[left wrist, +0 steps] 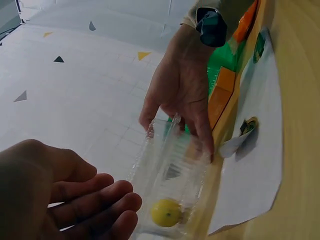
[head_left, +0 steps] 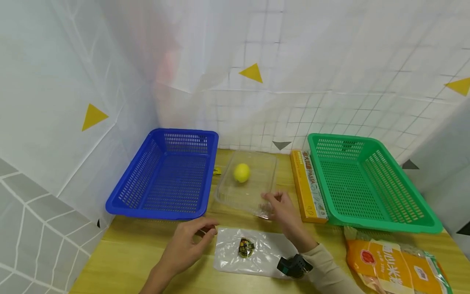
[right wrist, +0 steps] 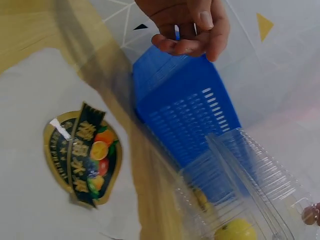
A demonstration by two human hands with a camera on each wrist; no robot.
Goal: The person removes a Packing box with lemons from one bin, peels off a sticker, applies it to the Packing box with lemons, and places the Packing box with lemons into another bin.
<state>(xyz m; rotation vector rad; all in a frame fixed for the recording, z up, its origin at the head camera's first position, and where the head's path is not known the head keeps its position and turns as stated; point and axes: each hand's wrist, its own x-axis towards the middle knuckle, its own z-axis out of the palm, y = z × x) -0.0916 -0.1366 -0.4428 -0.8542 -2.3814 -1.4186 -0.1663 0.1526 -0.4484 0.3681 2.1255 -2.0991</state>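
A clear plastic container (head_left: pixel 253 192) stands on the wooden table between two baskets, with a yellow lemon (head_left: pixel 242 172) inside at its far end. My right hand (head_left: pixel 269 200) grips its near right corner, thumb and fingers over the rim; the left wrist view shows that right hand (left wrist: pixel 175 125) on the container (left wrist: pixel 170 170) with the lemon (left wrist: pixel 166 212) below it. My left hand (head_left: pixel 207 230) hovers above the table with loosely curled fingers and holds nothing. It is beside a flat clear plastic sheet (head_left: pixel 227 253) bearing a fruit sticker (right wrist: pixel 85 155).
A blue basket (head_left: pixel 139 171) stands left of the container and a green basket (head_left: pixel 367 183) on the right. A long yellow pasta box (head_left: pixel 308 185) lies against the green basket. An orange rice bag (head_left: pixel 393 261) lies at the near right. White sheeted walls close in behind.
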